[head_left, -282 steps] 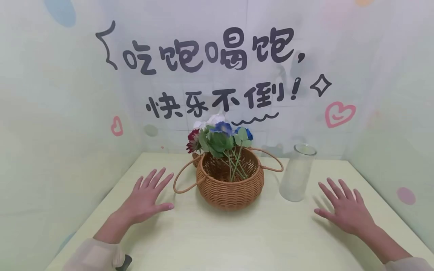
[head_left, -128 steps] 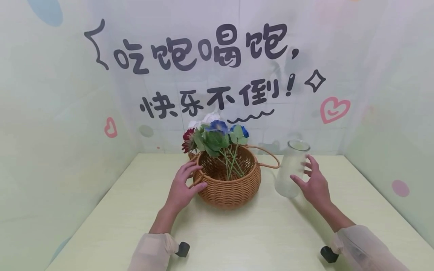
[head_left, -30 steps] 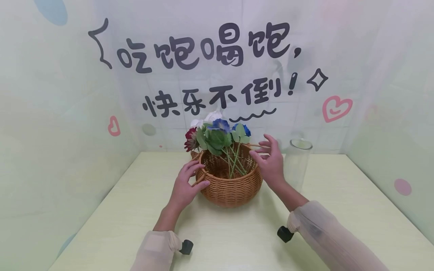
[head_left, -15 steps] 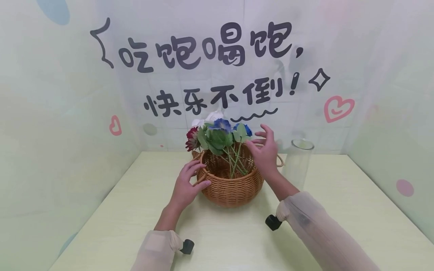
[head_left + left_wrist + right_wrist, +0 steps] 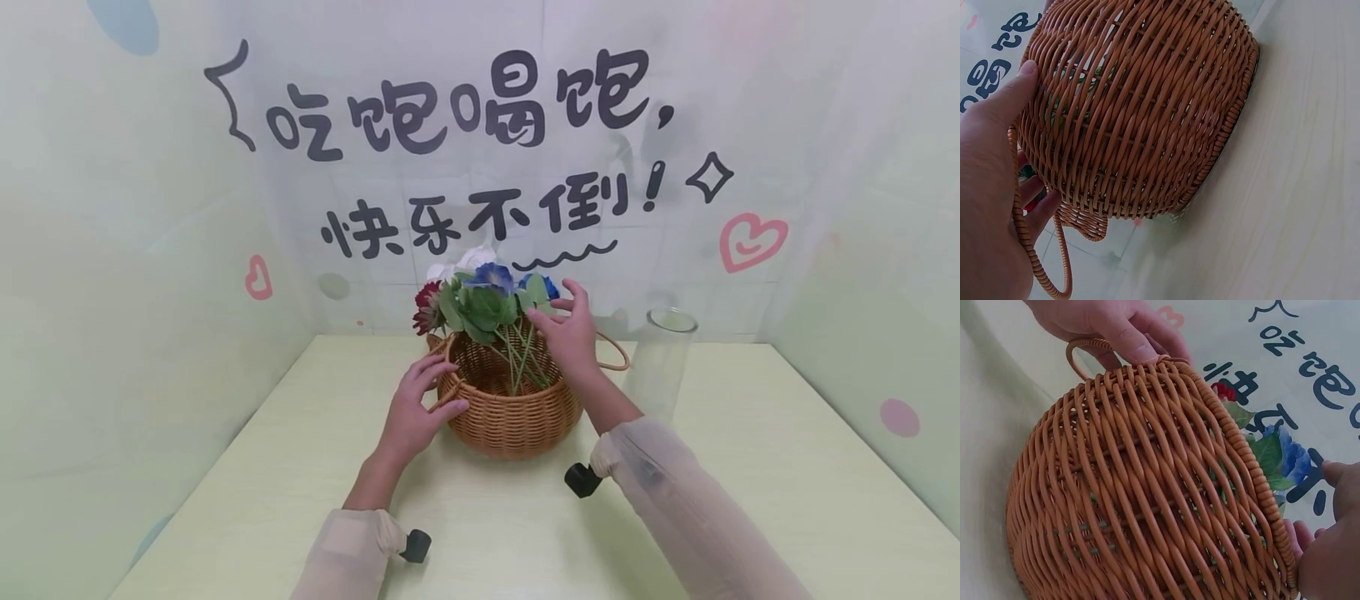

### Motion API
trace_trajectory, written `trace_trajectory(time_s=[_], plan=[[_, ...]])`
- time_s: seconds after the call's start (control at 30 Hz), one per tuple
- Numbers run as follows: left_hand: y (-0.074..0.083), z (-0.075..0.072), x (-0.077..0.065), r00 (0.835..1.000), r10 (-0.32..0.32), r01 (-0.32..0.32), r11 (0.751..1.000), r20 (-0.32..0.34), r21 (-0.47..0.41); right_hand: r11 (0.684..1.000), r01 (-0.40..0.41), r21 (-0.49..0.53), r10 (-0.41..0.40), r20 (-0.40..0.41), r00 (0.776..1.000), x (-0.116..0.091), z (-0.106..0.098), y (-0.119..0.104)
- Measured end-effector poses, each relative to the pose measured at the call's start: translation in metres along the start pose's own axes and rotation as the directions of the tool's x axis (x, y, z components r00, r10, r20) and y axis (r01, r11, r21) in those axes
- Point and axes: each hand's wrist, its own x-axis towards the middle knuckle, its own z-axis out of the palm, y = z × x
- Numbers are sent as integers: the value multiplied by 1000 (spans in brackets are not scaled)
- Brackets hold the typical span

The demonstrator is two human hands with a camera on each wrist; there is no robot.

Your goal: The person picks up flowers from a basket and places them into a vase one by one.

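Observation:
A round brown wicker basket with two loop handles stands in the middle of the table. My left hand grips its left rim by the handle, thumb on the outer wall, fingers around the rim side. Artificial flowers lean in the basket: a dark red one, white ones and blue ones, with green leaves and thin stems. My right hand hovers over the right rim, fingers spread and bent, thumb tip right at the leaves below the right blue flower. The right wrist view shows its fingers beside the rim.
A tall clear glass vase stands on the pale table to the right of the basket, partly behind my right forearm. A wall with black lettering rises behind, with side walls left and right.
My right hand went from beside the vase to the basket, then moved further left to the flowers. My left hand came to the basket rim earlier and has stayed there. Basket and vase stand as before.

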Motion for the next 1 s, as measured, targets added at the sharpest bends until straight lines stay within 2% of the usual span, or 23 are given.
trace_trajectory(time_s=[0.1,0.2,0.57,0.8,1.0], plan=[[1,1,0,1000,4,-4,1000,-2,0,999,-30,18,29,23,999,0,2,-1],[0,1,0,1000,6,-6,1000,-3,5,999,-52,-6,52,37,998,0,4,-2],[0,2,0,1000,4,-4,1000,2,21,969,-36,-244,56,77,995,-1,6,2],[0,2,1,1000,7,-7,1000,-3,29,941,-48,-335,85,97,992,-1,8,1],[0,3,1,1000,5,-5,999,-3,40,931,-70,-358,122,126,985,1,9,1]])
